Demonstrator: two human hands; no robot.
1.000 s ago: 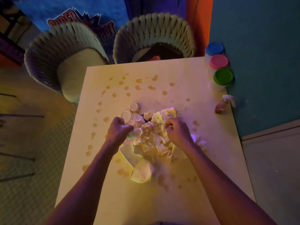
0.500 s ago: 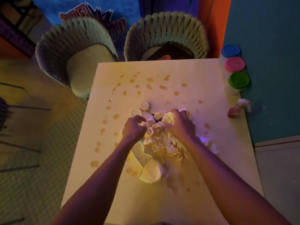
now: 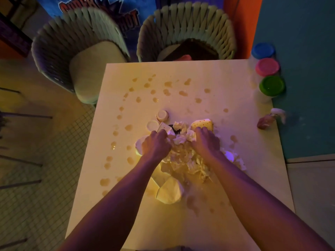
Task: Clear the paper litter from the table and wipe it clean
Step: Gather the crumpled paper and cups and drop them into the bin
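Paper litter (image 3: 183,156) is bunched in my left hand (image 3: 155,144) and right hand (image 3: 206,142); loose bits could fall out.

A heap of crumpled paper (image 3: 183,156) is piled at the middle of the tabletop (image 3: 226,84). The left hand (image 3: 156,145) is set on the heap's left side and the right hand (image 3: 206,142) on its right. 2 small cups (image 3: 162,115) are placed just behind the heap, to the left. 3 lidded jars (image 3: 266,67) are lined up along the right edge at the far corner, and a spray bottle (image 3: 270,119) is laid nearer along that edge. 2 chairs (image 3: 79,51) are placed behind the tabletop.
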